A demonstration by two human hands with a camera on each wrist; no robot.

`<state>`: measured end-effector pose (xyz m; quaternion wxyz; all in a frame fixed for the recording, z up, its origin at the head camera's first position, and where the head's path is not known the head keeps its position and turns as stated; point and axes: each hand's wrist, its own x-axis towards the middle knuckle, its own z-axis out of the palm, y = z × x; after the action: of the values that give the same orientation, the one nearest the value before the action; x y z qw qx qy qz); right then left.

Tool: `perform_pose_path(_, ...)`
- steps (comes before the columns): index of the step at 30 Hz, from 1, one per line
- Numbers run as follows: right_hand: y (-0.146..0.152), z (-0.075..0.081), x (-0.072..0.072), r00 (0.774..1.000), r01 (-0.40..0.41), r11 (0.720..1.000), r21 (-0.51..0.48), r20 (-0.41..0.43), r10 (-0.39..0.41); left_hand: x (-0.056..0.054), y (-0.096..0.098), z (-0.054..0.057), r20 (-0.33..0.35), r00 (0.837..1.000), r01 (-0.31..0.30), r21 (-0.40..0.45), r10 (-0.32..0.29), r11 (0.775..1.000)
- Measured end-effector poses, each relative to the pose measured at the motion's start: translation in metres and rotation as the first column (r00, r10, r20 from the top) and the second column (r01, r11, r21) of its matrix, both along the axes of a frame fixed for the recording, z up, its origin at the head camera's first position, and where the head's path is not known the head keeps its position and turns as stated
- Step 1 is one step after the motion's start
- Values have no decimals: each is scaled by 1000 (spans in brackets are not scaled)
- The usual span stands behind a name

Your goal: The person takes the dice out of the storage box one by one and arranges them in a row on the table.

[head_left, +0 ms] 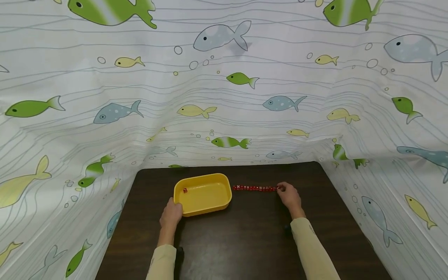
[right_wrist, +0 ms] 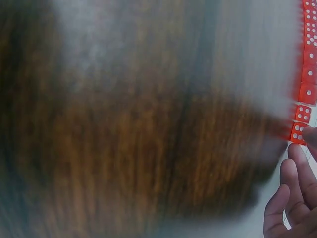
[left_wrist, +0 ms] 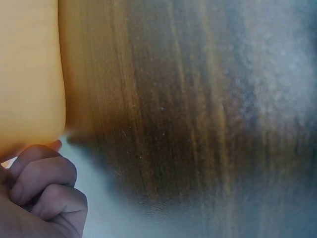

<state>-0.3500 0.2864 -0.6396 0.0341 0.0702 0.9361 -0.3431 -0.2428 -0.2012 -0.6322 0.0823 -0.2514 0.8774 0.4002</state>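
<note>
My left hand grips the near left corner of a yellow plastic tray, fingers curled at its rim. Inside the tray, toward the left, lies one red die. To the right of the tray runs a straight row of red dice with white pips. At the right end of that row, my right hand pinches the last die, which shows several pips. A small gap between the end dice is visible in the right wrist view. In the left wrist view, the left hand's fingers are curled below the tray's corner.
A dark wood-grain table carries the tray and dice. White cloth printed with fish hangs behind the table and along both sides. Dark bands sit at both wrists, below the light sleeves.
</note>
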Motion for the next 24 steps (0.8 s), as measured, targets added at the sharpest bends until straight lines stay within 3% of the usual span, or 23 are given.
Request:
perform_pose_path(17, 9, 8, 11, 999, -10, 1000, -25, -48, 9, -1, 2, 3, -2, 1000, 1, -2, -1, 1000)
perform_pose_path(24, -6, 17, 12, 989, -35, 997, 67, -143, 44, 3, 1, 3, -5, 1000, 2, -6, -2, 1000)
